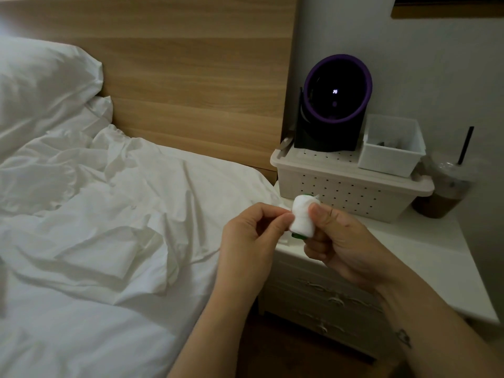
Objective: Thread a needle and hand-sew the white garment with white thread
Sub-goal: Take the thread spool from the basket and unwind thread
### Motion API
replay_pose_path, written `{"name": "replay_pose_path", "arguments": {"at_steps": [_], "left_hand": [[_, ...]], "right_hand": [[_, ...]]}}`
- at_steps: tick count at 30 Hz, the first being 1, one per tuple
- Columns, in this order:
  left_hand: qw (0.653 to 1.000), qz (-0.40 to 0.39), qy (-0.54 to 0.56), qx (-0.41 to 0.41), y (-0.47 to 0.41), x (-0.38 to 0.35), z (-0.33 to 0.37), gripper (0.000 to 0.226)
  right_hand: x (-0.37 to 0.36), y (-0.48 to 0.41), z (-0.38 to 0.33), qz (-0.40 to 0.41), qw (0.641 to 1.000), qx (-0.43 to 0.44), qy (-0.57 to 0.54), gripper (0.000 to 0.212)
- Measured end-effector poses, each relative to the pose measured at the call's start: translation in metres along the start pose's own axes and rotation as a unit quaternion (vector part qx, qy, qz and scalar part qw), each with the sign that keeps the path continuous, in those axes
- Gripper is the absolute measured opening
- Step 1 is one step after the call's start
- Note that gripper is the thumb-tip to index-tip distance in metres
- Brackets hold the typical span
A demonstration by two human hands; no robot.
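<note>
The right hand (343, 252) grips a small spool of white thread with green ends (383, 215), thumb and curled fingers round it, upright in the air above the front edge of the white counter (425, 241) beside the bed (81, 323). The left hand (253, 241) pinches at the spool's left side with thumb and forefinger. Rumpled white cloth (117, 241) lies on the bed; garment cannot be told from bedding.
</note>
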State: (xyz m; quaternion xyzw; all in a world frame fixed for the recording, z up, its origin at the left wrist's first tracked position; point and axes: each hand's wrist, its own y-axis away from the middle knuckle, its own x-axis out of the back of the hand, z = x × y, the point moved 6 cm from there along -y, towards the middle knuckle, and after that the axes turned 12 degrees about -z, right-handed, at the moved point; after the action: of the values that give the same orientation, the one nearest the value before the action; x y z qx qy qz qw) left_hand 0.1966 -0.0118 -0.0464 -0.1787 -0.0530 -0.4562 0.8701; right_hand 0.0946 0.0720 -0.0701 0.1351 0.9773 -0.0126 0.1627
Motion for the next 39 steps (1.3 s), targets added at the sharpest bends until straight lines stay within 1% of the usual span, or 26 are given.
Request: {"name": "replay_pose_path", "arguments": {"at_steps": [2,4,7,11,13,17,18,22,26,32,35,37,39], "left_hand": [[1.000,0.018,-0.020,-0.009,0.0008,0.0001,0.0007,0.017],[1.000,0.029,-0.010,-0.006,0.0017,0.0003,0.0002,0.018],[0.999,0.034,0.023,0.007,0.0013,0.0036,-0.0027,0.017],[0.993,0.037,0.104,0.037,-0.0008,0.0080,-0.0081,0.014],[0.992,0.032,0.118,0.039,-0.0014,0.0073,-0.0079,0.013],[0.996,-0.027,0.086,0.027,-0.0003,-0.0013,-0.0046,0.018],[0.996,-0.028,0.078,0.025,0.0002,-0.0018,-0.0042,0.018],[0.999,0.011,0.033,0.012,0.0005,0.0029,-0.0044,0.016],[0.999,0.036,-0.017,-0.012,0.0022,0.0044,-0.0028,0.016],[1.000,0.025,0.010,-0.015,0.0015,0.0056,-0.0004,0.020],[1.000,0.016,0.010,-0.010,0.0011,0.0050,0.0002,0.020],[0.999,0.005,0.032,-0.006,0.0004,0.0030,-0.0003,0.018],[0.997,-0.009,0.076,0.008,-0.0003,0.0000,-0.0016,0.019]], "right_hand": [[-0.0009,-0.0005,-0.0002,-0.002,1.000,-0.001,-0.008,0.030],[-0.0022,-0.0011,-0.0015,-0.004,1.000,-0.001,0.001,0.032],[-0.0023,-0.0008,-0.0030,0.003,1.000,-0.003,0.021,0.033],[-0.0009,0.0006,-0.0044,0.009,0.999,0.003,0.042,0.027],[-0.0003,0.0011,-0.0050,0.010,0.998,0.004,0.062,0.027],[-0.0007,0.0005,-0.0051,-0.006,0.995,0.003,0.104,0.049],[-0.0008,0.0001,-0.0047,-0.007,0.994,0.002,0.109,0.053],[-0.0004,-0.0005,-0.0026,-0.001,0.992,0.000,0.128,0.060],[0.0000,-0.0016,-0.0021,0.008,0.990,-0.004,0.138,0.064],[0.0026,-0.0014,-0.0041,0.041,0.984,-0.010,0.175,0.062],[0.0052,-0.0016,-0.0038,0.060,0.981,-0.016,0.185,0.064],[0.0062,-0.0012,-0.0035,0.072,0.983,-0.022,0.166,0.058],[0.0059,-0.0008,-0.0019,0.076,0.992,-0.024,0.102,0.045]]}}
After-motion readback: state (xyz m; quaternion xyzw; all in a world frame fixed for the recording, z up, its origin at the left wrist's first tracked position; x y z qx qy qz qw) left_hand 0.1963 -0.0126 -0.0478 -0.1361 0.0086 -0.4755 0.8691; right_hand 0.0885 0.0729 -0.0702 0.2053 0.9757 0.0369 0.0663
